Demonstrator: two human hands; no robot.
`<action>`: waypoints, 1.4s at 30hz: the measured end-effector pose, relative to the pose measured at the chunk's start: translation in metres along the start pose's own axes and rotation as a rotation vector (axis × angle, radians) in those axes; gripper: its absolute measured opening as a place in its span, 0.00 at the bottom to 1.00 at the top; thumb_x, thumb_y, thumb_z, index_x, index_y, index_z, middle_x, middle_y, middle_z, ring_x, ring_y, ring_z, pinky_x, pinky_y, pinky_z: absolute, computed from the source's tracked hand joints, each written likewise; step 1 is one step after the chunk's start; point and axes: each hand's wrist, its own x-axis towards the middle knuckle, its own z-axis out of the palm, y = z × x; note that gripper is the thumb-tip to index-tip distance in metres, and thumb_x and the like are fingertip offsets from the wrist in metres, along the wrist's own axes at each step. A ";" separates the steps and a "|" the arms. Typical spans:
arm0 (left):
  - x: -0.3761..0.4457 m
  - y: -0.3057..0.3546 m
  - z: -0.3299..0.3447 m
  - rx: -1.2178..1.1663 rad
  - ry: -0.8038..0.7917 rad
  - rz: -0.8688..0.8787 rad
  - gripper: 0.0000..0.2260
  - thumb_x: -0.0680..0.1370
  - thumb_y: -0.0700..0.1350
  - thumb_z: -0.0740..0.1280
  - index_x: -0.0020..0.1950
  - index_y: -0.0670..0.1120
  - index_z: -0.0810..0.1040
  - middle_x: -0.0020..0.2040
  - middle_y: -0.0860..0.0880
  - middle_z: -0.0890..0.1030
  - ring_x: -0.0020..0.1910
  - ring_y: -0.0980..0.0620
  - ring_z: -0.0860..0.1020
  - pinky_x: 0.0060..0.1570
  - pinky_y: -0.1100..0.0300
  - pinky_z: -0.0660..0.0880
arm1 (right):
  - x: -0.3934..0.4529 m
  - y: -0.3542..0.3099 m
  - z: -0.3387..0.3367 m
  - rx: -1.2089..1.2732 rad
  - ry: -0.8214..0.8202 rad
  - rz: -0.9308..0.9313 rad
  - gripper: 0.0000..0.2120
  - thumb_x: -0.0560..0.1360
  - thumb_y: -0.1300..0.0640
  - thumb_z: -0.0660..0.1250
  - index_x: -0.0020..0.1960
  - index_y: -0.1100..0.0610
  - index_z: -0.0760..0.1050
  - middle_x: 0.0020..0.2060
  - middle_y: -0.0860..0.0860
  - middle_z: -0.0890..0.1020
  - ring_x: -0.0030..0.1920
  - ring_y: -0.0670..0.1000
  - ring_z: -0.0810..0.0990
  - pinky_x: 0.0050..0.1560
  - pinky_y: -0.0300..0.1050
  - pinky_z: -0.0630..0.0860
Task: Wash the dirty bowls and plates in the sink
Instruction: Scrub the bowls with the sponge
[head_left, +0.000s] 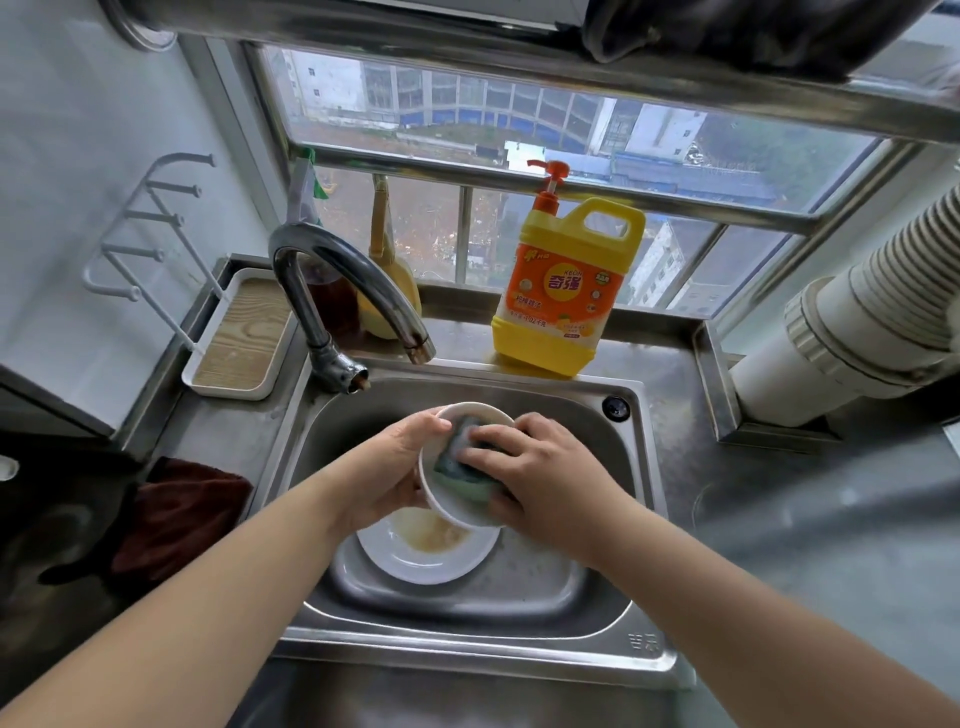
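The left hand (387, 467) is gripping a small white bowl (457, 467) over the middle of the steel sink (631, 467), tilting its opening rightward. The right hand (540, 475) is pressing a green sponge (460, 470) inside it, fingers curled on the sponge. A glossy white plate (431, 558), smeared brown, is lying directly below, by the sink's near edge.

- we see two bare forearms coming in from the bottom edge, with no sleeve anywhere along the part that shows.
- our left hand (387, 467) has no ring, watch or glove on it that we can make out.
- our right hand (540, 475) is bare as well, wrist uncovered, nails short and plain.
- beyond the forearms nothing of us is in view, so we cannot tell what clothing is worn.
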 end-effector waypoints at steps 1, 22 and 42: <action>0.001 -0.002 0.001 -0.006 0.032 0.020 0.19 0.75 0.51 0.61 0.64 0.50 0.77 0.61 0.36 0.78 0.55 0.38 0.77 0.58 0.36 0.71 | 0.000 -0.007 -0.001 0.100 -0.030 0.105 0.22 0.71 0.48 0.56 0.59 0.49 0.80 0.57 0.49 0.81 0.43 0.58 0.77 0.48 0.52 0.78; 0.001 -0.015 0.024 -0.180 0.397 0.239 0.18 0.70 0.49 0.73 0.51 0.36 0.80 0.43 0.40 0.82 0.39 0.47 0.80 0.38 0.60 0.80 | 0.002 -0.014 -0.004 0.702 -0.128 0.427 0.21 0.71 0.51 0.62 0.63 0.48 0.77 0.62 0.45 0.75 0.60 0.50 0.73 0.65 0.45 0.70; 0.003 -0.008 0.021 -0.096 0.445 0.091 0.08 0.77 0.42 0.66 0.41 0.39 0.78 0.34 0.43 0.80 0.29 0.53 0.80 0.30 0.62 0.78 | 0.011 -0.021 -0.023 0.645 -0.222 0.546 0.16 0.71 0.48 0.59 0.51 0.50 0.82 0.41 0.50 0.83 0.43 0.52 0.80 0.43 0.43 0.78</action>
